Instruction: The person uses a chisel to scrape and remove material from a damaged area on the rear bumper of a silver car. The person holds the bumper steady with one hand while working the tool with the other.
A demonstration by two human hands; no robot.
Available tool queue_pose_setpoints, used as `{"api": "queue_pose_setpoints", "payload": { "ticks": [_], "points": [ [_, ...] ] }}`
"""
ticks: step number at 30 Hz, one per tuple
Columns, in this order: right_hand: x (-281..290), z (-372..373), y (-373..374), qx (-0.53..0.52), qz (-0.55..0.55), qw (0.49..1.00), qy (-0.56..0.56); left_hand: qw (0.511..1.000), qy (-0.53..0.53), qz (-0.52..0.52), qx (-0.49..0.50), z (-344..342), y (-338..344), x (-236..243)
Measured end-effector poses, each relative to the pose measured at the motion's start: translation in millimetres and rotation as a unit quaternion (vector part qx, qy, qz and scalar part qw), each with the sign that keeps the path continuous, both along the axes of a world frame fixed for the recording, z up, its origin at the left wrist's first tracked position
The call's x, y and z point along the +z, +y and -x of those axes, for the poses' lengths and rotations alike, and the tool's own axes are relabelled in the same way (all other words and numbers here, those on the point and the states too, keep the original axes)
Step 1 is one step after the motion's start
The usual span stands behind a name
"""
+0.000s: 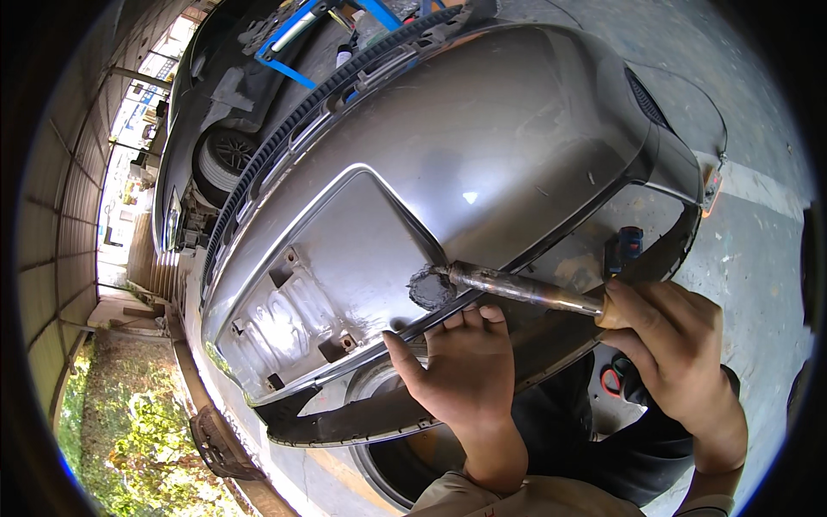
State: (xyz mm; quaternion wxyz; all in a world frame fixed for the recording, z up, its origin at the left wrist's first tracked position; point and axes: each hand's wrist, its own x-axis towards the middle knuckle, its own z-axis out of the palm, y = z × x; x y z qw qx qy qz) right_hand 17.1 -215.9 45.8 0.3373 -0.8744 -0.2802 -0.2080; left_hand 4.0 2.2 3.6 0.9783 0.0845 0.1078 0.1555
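Note:
A grey car bumper [525, 129] lies in front of me, with a recessed panel [362, 233] on its near left part. My right hand [672, 345] is closed round the wooden handle of a soldering iron [525, 290] with a long, heat-stained metal shaft. Its dark, round, flat head rests at the recess's lower right corner, apparently touching the surface. Palm up, my left hand [465, 370] has its fingers hooked at the bumper's near edge, just below the iron's head. The thumb sticks out to the left; the fingertips are partly hidden.
Under the bumper's near side stands a tyre [388, 470]. A blue and black power tool [624, 248] and a red-handled tool [612, 379] are low on the right. An orange power strip [711, 189] with a cable lies beyond. A car [224, 95] and blue frame [293, 34] stand behind.

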Motion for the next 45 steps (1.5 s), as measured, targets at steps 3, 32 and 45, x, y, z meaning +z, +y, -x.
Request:
{"api": "queue_pose_setpoints", "payload": {
  "ticks": [3,32,45],
  "points": [
    [5,3,1,-0.003,0.019,0.999,-0.029,1.000,0.008,-0.002,0.009,1,-1,3],
    [-1,12,3,-0.038,0.091,0.985,-0.140,0.999,-0.035,0.015,-0.014,2,-1,1],
    [-3,8,7,-0.045,0.083,0.984,-0.150,0.998,-0.048,0.028,-0.017,2,-1,-1]
  ]
}}
